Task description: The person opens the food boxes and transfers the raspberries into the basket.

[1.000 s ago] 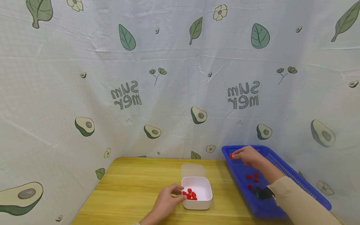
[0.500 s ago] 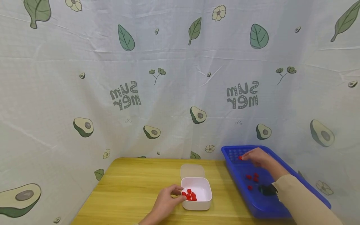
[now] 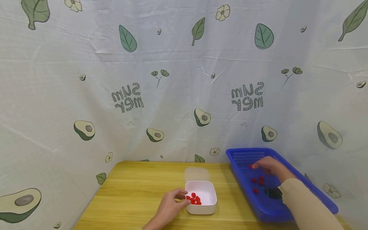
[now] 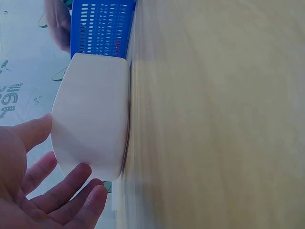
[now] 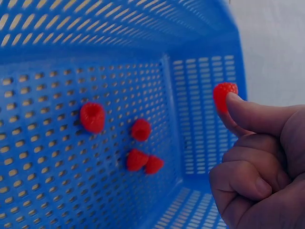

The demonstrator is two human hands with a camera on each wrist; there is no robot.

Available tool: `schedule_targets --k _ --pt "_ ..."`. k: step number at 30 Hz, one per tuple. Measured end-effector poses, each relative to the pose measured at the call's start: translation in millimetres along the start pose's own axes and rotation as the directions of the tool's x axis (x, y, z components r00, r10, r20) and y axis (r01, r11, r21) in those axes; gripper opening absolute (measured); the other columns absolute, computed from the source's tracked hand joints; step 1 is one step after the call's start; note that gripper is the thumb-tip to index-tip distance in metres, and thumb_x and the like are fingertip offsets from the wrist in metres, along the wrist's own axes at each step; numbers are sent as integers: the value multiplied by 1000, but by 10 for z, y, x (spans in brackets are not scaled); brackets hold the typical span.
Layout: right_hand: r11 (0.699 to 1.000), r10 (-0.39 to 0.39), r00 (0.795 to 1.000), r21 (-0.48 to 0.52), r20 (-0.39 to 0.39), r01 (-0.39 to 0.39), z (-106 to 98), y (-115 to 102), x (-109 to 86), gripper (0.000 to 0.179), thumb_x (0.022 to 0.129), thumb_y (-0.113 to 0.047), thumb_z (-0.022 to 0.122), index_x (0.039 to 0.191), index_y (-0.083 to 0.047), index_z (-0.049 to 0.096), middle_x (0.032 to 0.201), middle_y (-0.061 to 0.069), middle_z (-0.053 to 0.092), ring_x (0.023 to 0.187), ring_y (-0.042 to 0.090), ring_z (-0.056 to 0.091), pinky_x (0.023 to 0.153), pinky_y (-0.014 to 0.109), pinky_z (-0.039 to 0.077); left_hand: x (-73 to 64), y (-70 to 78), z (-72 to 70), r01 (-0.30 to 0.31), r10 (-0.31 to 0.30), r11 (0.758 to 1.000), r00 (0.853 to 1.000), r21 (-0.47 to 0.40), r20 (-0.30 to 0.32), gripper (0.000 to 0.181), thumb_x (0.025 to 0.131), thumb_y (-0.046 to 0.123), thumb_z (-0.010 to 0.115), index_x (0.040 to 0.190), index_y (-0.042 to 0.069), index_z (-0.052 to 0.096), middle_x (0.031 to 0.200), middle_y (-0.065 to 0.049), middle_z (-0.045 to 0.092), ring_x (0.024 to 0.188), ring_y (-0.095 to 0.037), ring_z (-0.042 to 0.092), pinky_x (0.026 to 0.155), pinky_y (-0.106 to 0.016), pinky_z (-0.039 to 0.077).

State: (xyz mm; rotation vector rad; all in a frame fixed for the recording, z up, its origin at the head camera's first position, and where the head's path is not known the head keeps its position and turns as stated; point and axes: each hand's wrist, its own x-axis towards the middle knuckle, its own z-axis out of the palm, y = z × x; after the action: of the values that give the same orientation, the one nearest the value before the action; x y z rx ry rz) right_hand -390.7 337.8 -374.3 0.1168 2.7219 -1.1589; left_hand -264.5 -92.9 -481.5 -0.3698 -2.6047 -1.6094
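Note:
In the right wrist view, a red raspberry (image 5: pixel 222 98) is pinched between the thumb and index finger of my right hand (image 5: pixel 259 162); the other fingers are curled in. That hand (image 3: pixel 270 166) is over the far part of a blue perforated basket (image 3: pixel 242 182). Several more raspberries (image 5: pixel 92 118) lie on the basket floor. At the left side of a small white box (image 3: pixel 201 209), my left hand (image 3: pixel 170 204) has its thumb and fingertips at the wall, fingers loosely extended. Several raspberries (image 3: pixel 193 200) are gathered in the box's left part.
The box's lid (image 3: pixel 196 174) is swung back behind it. A dark object (image 3: pixel 273 193) lies in the basket, partly hidden by the right sleeve. The wooden table (image 3: pixel 138 188) meets a printed cloth (image 3: pixel 172 105) at the back.
My right hand, with the pinched raspberry, has moved right and then a little lower and nearer inside the basket. The left hand and the box have stayed in place.

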Motion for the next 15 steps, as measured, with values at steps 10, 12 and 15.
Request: schedule_targets --k 10,12,15 --pt "989 102 994 -110 31 -98 -24 247 32 32 89 -24 69 67 -5 55 61 3 48 58 17 49 59 30 48 7 2 1 0 0 1000 1000 7 -8 31 88 30 79 112 13 71 105 -2 72 96 -19 64 83 -39 59" --pt "989 94 995 -119 37 -89 -24 268 -3 37 89 -22 68 60 -11 49 55 -2 43 52 13 43 53 24 40 2 -5 3 1 -1 1000 1000 8 -8 30 88 30 79 112 13 72 105 -2 72 97 -18 64 83 -39 59" --pt "986 85 996 -146 41 -78 -16 316 -15 42 88 -19 68 57 -18 41 53 -5 39 51 10 39 52 24 35 1 -11 3 8 -8 1000 1000 -3 -2 30 87 30 79 112 13 71 105 -2 72 97 -18 64 84 -40 59"
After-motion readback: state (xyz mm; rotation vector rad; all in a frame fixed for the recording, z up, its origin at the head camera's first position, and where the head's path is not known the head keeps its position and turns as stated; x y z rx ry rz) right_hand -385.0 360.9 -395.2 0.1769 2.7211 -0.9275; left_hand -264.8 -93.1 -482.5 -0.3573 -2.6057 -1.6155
